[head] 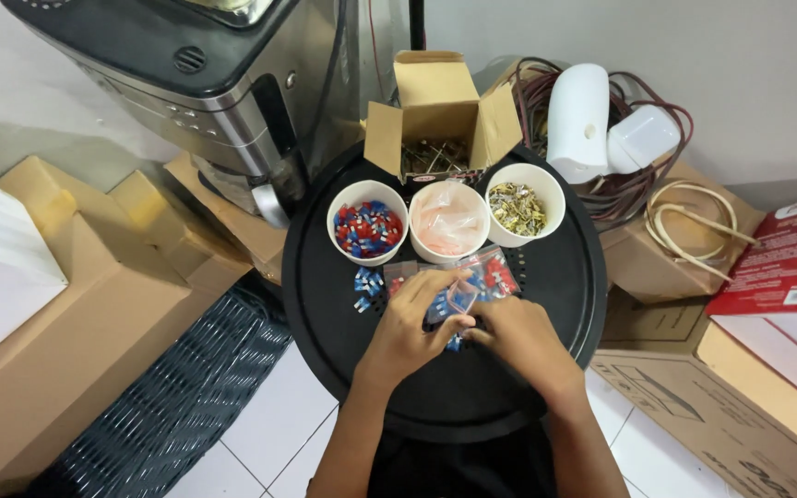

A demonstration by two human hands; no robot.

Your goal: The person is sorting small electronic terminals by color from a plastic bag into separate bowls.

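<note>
Nearest the lens, the two bare forearms rise from the bottom edge and meet over a round black tray table [325,304]. The left hand [412,323] has its fingers [435,288] curled together and pinched on the near edge of a small clear plastic zip bag [472,284] holding red and blue insulated crimp terminals. The right hand [520,334] lies just beside it, its fingertips closed on the same bag from below; exactly how they grip is hidden by the left hand's knuckles.

Just left of the left hand's fingers, a few loose blue terminals [366,284] lie on the tray. A flat clear empty bag [400,270] lies just beyond the fingertips.

Farther beyond the fingers stand three white round paper cups in a row: the left cup [367,221] holds red and blue terminals, the middle cup [448,221] holds crumpled clear bags, and the right cup [526,205] holds brass-coloured metal pieces. Behind them, an open brown cardboard box [443,101] holds more metal parts.

Well beyond and left of the hands stands a silver and black machine [205,83]. Right of the box lie two white plastic housings [592,124] on coiled dark red cable [629,184]. Brown cartons [76,304] flank the table on both sides.
</note>
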